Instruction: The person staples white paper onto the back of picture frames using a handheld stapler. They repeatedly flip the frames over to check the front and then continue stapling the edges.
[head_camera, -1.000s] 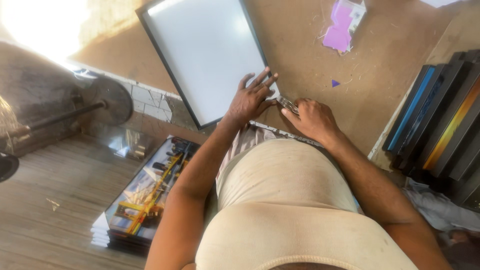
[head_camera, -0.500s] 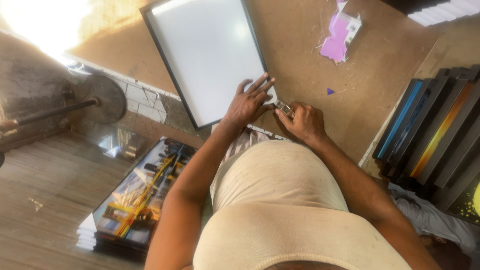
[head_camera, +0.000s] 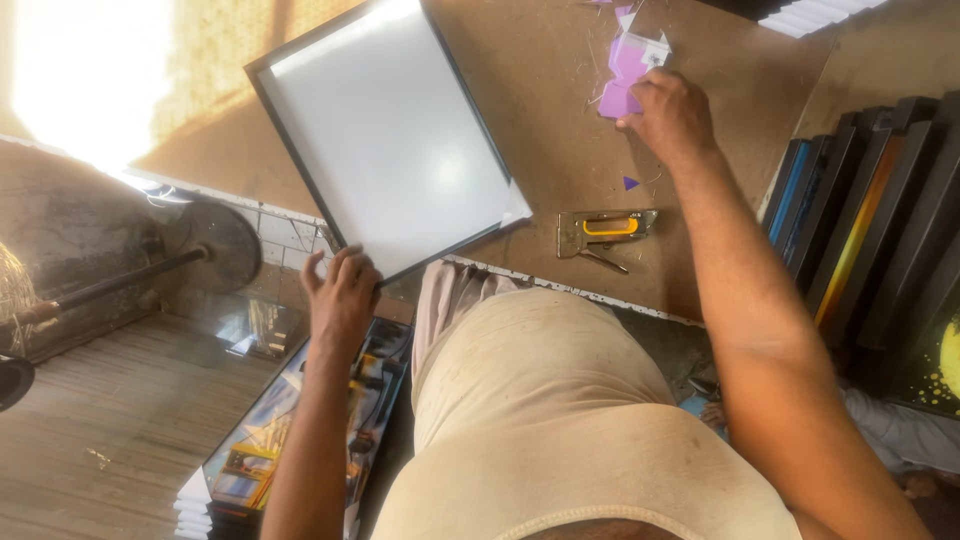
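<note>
A black picture frame with a white backing lies face down on the brown worktable. My left hand grips the frame's near corner at the table edge. My right hand reaches to the far side of the table and rests on a purple and white pack. A metal staple gun with a yellow handle lies on the table between my arms, touched by neither hand. A small purple scrap lies just beyond it.
Framed pictures stand stacked on edge at the right. A pile of printed pictures lies on the floor below the table. A round metal stand with a rod sits at the left on the wooden floor.
Both hands left the frame's near right corner. The staple gun was set down on the table. My right hand went out to the purple pack; my left moved to the frame's near corner.
</note>
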